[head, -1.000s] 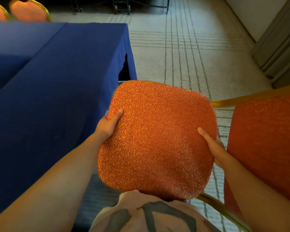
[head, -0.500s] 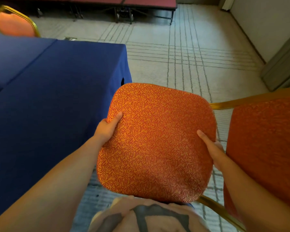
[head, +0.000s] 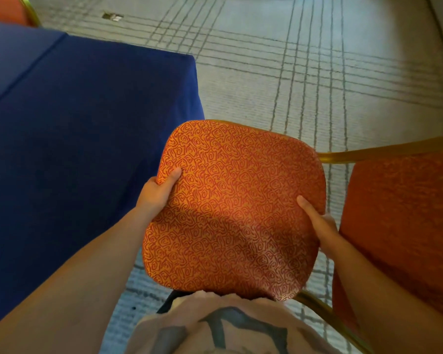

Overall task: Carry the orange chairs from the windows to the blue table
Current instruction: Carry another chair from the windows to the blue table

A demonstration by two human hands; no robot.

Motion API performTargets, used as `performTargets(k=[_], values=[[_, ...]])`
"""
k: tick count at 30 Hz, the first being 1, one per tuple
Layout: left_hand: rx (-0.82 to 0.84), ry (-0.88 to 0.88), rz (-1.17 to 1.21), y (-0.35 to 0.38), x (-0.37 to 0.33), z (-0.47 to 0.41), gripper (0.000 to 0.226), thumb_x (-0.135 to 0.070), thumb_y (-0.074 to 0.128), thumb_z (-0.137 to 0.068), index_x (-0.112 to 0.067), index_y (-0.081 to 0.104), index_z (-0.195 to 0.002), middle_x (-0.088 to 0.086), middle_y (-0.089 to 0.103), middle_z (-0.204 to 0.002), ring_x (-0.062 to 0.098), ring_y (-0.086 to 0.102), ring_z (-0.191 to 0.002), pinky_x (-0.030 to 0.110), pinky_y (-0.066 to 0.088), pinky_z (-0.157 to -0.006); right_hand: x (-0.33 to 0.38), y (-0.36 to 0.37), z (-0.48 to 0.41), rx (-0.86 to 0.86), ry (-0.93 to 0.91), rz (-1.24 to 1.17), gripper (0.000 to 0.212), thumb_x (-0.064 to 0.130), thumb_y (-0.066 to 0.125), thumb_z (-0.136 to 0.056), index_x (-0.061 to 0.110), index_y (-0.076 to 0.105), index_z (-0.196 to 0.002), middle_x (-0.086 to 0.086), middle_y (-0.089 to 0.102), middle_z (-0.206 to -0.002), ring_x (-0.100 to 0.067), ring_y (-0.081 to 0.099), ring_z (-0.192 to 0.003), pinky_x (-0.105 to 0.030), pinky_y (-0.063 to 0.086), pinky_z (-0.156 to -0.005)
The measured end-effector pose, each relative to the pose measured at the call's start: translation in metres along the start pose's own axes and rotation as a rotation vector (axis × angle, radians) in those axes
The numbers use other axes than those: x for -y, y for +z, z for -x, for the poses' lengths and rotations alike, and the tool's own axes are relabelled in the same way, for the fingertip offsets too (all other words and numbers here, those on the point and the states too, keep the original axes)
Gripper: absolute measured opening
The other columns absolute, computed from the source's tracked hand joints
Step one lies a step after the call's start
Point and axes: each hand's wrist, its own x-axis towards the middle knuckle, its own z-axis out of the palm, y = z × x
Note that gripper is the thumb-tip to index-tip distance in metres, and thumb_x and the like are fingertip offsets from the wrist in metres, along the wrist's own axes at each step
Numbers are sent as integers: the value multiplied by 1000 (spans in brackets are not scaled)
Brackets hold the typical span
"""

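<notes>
I hold an orange chair [head: 235,205] with a swirl-patterned seat and gold frame in front of my body. My left hand [head: 157,191] grips the seat's left edge, thumb on top. On the right edge my right hand [head: 317,223] grips the same seat. The chair's orange backrest [head: 404,226] with its gold rail stands at the right. The blue table [head: 74,129], covered in a blue cloth, lies directly left of the chair, its corner near the seat's far left edge. The chair's legs are hidden under the seat.
Another orange chair [head: 8,7] with a gold frame shows at the top left behind the table. Grey carpet [head: 304,72] with a dark line grid stretches ahead. A small floor plate [head: 112,16] sits in the carpet. A wall base runs along the far right.
The view has tilted down and shifted. The chair sits lower in the frame and closer along the table's side. Both hands keep the same grip on the seat.
</notes>
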Motion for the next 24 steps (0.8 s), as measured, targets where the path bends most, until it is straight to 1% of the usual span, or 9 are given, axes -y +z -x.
performTargets(k=[2,5,7,9,13,15,19,22,24], values=[[7,-12,-2,10,-7,-29,95,-84,55,-60,-15,54,-125,0,58,-110,20,57,-95,38,45,-87,11,12,-27,-14,-4,13,66,49,83,-69,15,64,-122,-6,70,-109,-23,68,-96,-38,55,-90],[1,-30,6,27,-15,-79,76,-78,58,-66,-20,58,-116,-2,60,-107,18,58,-94,35,45,-83,31,29,-68,-4,12,9,59,50,83,-68,24,62,-116,6,69,-96,-12,66,-85,-25,54,-65],[5,-39,8,38,-16,-108,62,-75,60,-70,-24,59,-106,-4,63,-105,17,61,-95,35,48,-84,42,39,-92,16,28,-2,53,51,82,-68,29,59,-111,11,66,-91,-7,64,-81,-18,51,-53],[12,-67,6,50,-15,-138,59,-76,62,-69,-27,62,-101,-4,66,-104,19,64,-96,39,51,-88,48,49,-118,8,38,5,50,49,82,-70,30,58,-109,12,65,-92,-5,64,-81,-17,51,-52],[0,-117,-44,76,-1,-191,69,-75,62,-70,-20,66,-111,3,69,-108,22,65,-99,43,51,-92,36,66,-167,1,79,9,43,43,81,-74,30,60,-109,13,67,-97,-4,65,-83,-19,54,-59],[-35,-123,-98,89,11,-213,72,-80,59,-66,-21,68,-106,3,70,-104,21,66,-96,39,52,-89,22,74,-191,-10,129,13,43,41,81,-75,27,62,-111,10,69,-100,-6,68,-85,-22,55,-62],[-81,-136,-189,113,34,-248,78,-87,53,-59,-20,68,-96,-2,68,-91,13,64,-79,24,47,-67,-6,83,-233,-30,236,-5,37,40,82,-73,26,66,-103,5,73,-98,-7,71,-82,-21,56,-56],[-94,-159,-201,131,64,-275,78,-83,54,-61,-18,69,-101,0,68,-93,18,64,-86,28,44,-73,-32,90,-264,-28,290,-6,33,39,83,-72,27,67,-98,8,73,-92,-8,72,-79,-23,57,-58],[-99,-169,-227,143,86,-291,71,-82,53,-63,-21,68,-96,-1,67,-89,16,63,-80,27,43,-70,-51,94,-283,-44,301,-9,26,37,82,-73,30,65,-91,14,73,-81,-2,71,-68,-19,54,-51]])
